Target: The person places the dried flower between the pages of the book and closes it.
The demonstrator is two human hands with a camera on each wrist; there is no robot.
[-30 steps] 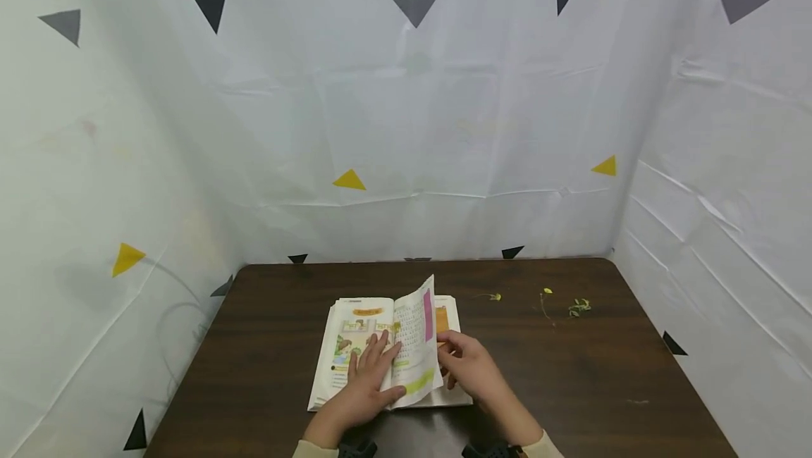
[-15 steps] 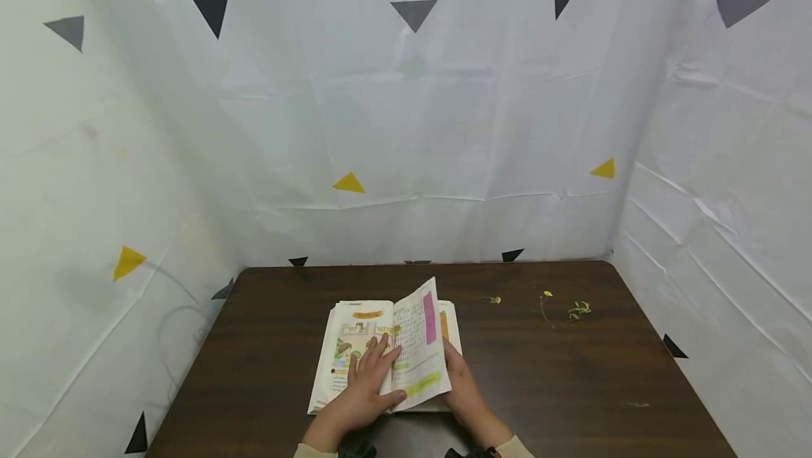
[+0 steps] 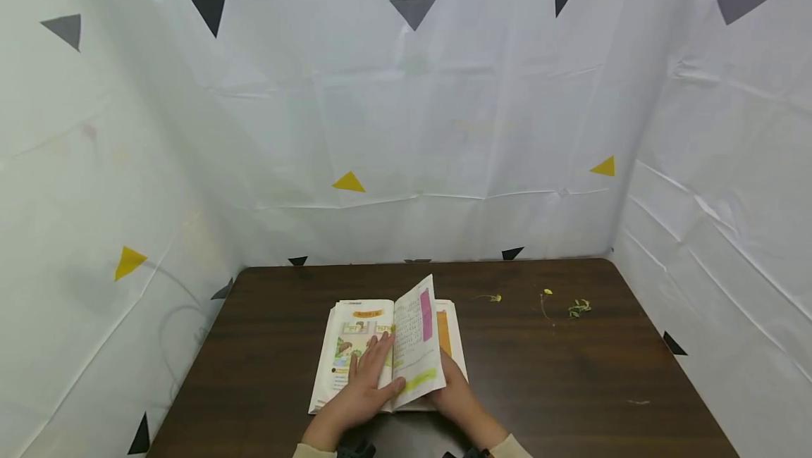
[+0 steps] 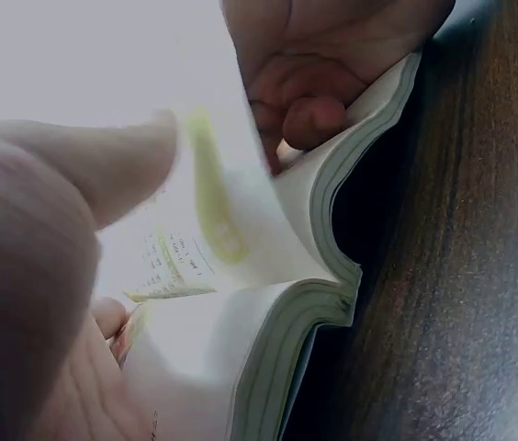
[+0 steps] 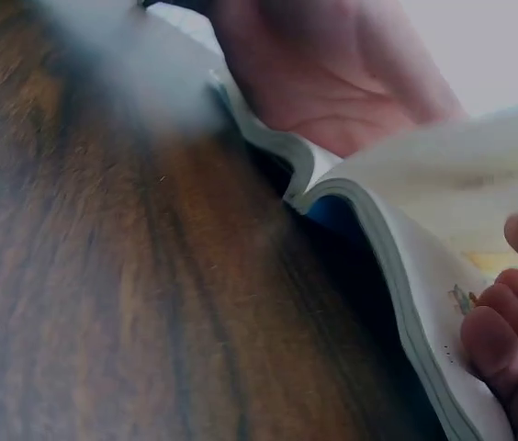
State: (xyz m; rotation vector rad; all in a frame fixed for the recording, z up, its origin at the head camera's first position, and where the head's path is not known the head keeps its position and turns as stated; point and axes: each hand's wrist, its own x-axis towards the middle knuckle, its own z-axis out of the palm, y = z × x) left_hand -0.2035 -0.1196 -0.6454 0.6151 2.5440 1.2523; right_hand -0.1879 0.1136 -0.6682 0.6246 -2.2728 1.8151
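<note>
Wood-grain counter, white sheeting behind. Left hand spread on an open textbook; right hand behind its raised page, grip unclear to me.

Book: thick, white-paged, open, at the lower centre of my head view.
Left page: facing up, orange heading and coloured drawings, my left grip resting on it.
Raised page: tilted up, pink block, yellow-green strip near its foot, my right grip behind it.
Page beneath: partly covered, orange block showing.
</note>
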